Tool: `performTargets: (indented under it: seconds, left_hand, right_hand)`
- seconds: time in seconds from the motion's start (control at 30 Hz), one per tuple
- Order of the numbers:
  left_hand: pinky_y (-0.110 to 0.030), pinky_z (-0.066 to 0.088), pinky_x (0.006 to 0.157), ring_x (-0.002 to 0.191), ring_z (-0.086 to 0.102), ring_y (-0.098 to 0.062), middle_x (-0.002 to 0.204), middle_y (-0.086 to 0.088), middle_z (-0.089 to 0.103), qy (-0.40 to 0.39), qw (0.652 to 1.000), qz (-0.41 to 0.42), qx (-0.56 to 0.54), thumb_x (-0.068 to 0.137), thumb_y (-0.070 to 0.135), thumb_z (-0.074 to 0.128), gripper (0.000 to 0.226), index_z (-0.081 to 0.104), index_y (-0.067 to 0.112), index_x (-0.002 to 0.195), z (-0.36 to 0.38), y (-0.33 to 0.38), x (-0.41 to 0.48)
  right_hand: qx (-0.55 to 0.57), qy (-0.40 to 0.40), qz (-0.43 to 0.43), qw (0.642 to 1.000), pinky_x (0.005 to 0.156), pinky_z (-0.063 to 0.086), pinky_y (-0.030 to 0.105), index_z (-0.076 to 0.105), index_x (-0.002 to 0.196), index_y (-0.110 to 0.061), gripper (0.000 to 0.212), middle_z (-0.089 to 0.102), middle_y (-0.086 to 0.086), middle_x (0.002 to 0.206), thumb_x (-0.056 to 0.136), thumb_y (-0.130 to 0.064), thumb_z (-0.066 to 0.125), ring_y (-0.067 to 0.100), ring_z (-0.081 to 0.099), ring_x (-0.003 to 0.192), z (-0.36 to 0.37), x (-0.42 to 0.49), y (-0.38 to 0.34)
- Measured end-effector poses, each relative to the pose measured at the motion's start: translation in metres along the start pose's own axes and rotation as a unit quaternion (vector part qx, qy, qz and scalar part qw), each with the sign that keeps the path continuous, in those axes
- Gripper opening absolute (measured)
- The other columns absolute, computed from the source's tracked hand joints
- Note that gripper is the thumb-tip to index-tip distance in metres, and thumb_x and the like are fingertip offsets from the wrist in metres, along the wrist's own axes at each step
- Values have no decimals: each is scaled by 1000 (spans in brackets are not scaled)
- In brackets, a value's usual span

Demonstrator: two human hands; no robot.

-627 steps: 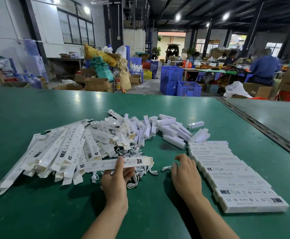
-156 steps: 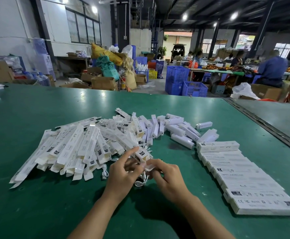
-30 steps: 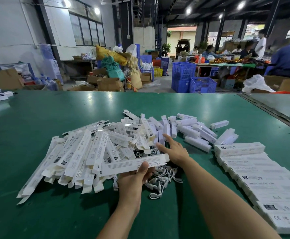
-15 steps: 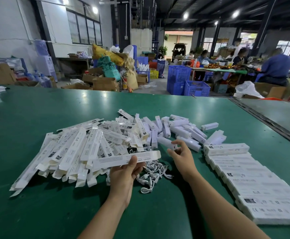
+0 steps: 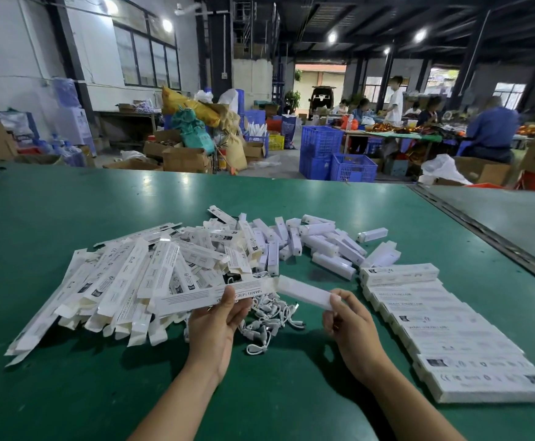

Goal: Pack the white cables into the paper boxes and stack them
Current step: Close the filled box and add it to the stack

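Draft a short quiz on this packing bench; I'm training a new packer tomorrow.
1. True or false: the left hand holds a long paper box.
2. What does the right hand pinch? A) a white bar B) scissors C) a tape roll
3. Fill in: the neat row of boxes lies on the person's ___ side.
Key: 1 true; 2 A; 3 right.
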State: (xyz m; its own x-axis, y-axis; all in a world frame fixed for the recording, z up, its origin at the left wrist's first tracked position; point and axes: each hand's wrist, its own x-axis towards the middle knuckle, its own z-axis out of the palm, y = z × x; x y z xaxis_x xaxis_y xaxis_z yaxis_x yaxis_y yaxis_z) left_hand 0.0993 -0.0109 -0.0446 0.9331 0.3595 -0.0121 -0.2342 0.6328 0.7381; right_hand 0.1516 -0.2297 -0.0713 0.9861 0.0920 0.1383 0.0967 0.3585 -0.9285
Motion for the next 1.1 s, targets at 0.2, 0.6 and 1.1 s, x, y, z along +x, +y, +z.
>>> performTargets:
  seconds: [0.2, 0.6, 1.1]
  left_hand:
    - [-23, 59, 60, 73, 75, -20, 91, -12, 77, 1, 1000, 4, 13, 73, 20, 70, 21, 71, 13, 93, 0, 0, 0]
    - [-24, 59, 63, 75, 75, -22, 89, -13, 77, -10, 999, 15, 44, 70, 23, 72, 12, 77, 18, 79, 5, 2, -5]
    - [-23, 59, 63, 71, 74, -22, 88, -13, 76, -23, 997, 11, 69, 75, 14, 70, 6, 76, 16, 78, 11, 1, -9]
  right_hand:
    - [-48, -2, -18, 999, 55, 27, 28, 61, 86, -26, 13, 45, 5, 59, 83, -39, 63, 16, 36, 54, 3, -4, -2]
    - [-81, -7, -41, 996, 53, 25, 28, 60, 84, -24, 25, 43, 1, 54, 77, -47, 67, 14, 34, 51, 3, -6, -2]
    - [-108, 1, -50, 993, 58, 24, 33, 59, 82, -22, 19, 42, 0, 56, 77, -40, 63, 15, 33, 55, 6, -10, -10]
